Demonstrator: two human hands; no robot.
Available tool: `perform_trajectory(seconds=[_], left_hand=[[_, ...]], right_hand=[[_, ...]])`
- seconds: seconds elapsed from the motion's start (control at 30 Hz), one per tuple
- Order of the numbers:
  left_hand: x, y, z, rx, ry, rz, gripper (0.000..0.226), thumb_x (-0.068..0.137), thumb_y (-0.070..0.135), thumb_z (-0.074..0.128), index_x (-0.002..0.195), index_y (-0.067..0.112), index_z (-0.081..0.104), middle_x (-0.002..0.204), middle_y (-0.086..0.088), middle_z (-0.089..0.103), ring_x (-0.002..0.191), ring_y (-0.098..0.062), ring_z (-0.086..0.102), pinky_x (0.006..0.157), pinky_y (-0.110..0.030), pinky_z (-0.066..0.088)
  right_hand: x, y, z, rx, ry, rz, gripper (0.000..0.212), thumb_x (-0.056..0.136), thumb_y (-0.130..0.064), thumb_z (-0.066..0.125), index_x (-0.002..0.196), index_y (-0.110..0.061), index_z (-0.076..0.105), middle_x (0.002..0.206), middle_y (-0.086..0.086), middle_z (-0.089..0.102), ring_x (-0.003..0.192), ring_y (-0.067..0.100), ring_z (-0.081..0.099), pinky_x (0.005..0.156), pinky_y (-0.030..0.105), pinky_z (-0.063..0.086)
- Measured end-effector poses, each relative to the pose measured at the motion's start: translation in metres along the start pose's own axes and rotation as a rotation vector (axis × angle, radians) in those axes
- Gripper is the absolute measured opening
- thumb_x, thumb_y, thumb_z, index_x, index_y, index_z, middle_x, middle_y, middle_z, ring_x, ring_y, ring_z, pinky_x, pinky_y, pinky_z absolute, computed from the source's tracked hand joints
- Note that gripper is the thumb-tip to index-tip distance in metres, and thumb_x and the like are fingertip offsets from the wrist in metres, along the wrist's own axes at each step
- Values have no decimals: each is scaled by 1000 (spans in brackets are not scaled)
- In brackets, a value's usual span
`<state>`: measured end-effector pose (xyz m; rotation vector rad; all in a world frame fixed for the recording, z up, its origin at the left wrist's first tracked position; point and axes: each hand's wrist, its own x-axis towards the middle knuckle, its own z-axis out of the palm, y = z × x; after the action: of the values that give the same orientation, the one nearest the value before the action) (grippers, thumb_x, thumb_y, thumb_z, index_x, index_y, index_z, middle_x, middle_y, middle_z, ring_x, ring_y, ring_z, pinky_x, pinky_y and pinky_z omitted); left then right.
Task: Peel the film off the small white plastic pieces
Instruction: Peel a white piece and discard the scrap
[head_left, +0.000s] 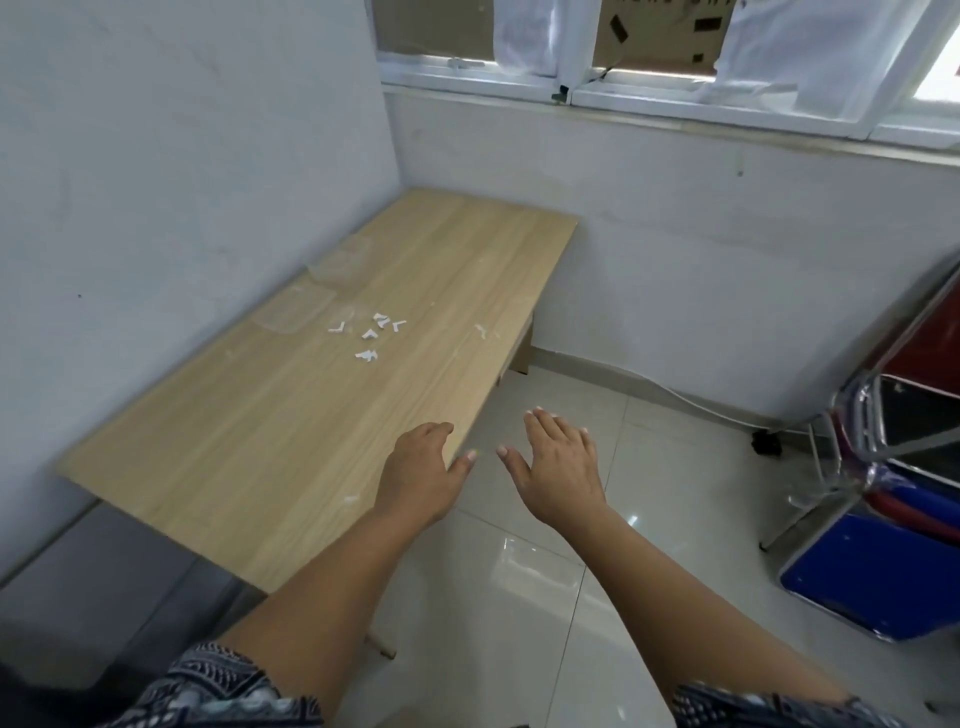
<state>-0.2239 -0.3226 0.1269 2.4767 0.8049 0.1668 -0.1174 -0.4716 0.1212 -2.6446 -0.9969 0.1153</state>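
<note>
Head view: scattered white pieces (370, 335), orientations mixed

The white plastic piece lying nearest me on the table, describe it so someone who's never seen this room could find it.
Start at the light wooden table in the wall corner, under the window. Near its middle lies a loose cluster of small white pieces. The nearest piece sits alone at the near edge of that cluster, a flat zigzag shape, apart from the angled bits beyond it.

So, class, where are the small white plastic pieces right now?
The small white plastic pieces lie scattered mid-table, beside clear film sheets near the wall, beyond both hands.
</note>
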Motion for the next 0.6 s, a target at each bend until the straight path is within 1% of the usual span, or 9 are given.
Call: perform_trajectory(seconds=[0.13,0.33,0.47,0.53,0.6], left_hand=[[44,-4,5,-5,17,-59,58,95,48,51,143,17,44,149,-3,43,137,-22,35,110,-34,29],[110,-13,14,-16,51,-99,53,93,40,57,140,17,47,146,-1,46,135,-22,39,109,-34,31],[161,-23,10,-55,72,-139,52,93,36,58,140,16,48,145,-1,48,133,-22,40,108,-33,32],[184,-29,6,-84,84,-166,51,92,35,59,138,16,50,143,-2,50,132,-22,42,107,-33,33],[208,-40,1,-103,97,-196,50,92,35,60,138,16,51,141,-2,51,131,-22,43,105,-32,35]], right_hand=[[48,9,4,18,0,-39,69,99,-60,29,152,-16,29,159,2,31,148,21,24,121,48,12],[121,12,15,44,-7,-90,60,99,-58,33,144,-20,44,150,2,45,139,24,38,118,47,17],[183,7,24,52,-21,-139,57,99,-57,37,138,-18,52,140,1,56,129,27,49,115,50,27],[213,1,27,59,-7,-170,60,96,-59,34,132,-17,57,132,2,62,122,29,56,109,50,34],[247,-8,34,56,-3,-206,61,95,-59,34,128,-16,61,127,2,66,116,30,60,104,47,39]])
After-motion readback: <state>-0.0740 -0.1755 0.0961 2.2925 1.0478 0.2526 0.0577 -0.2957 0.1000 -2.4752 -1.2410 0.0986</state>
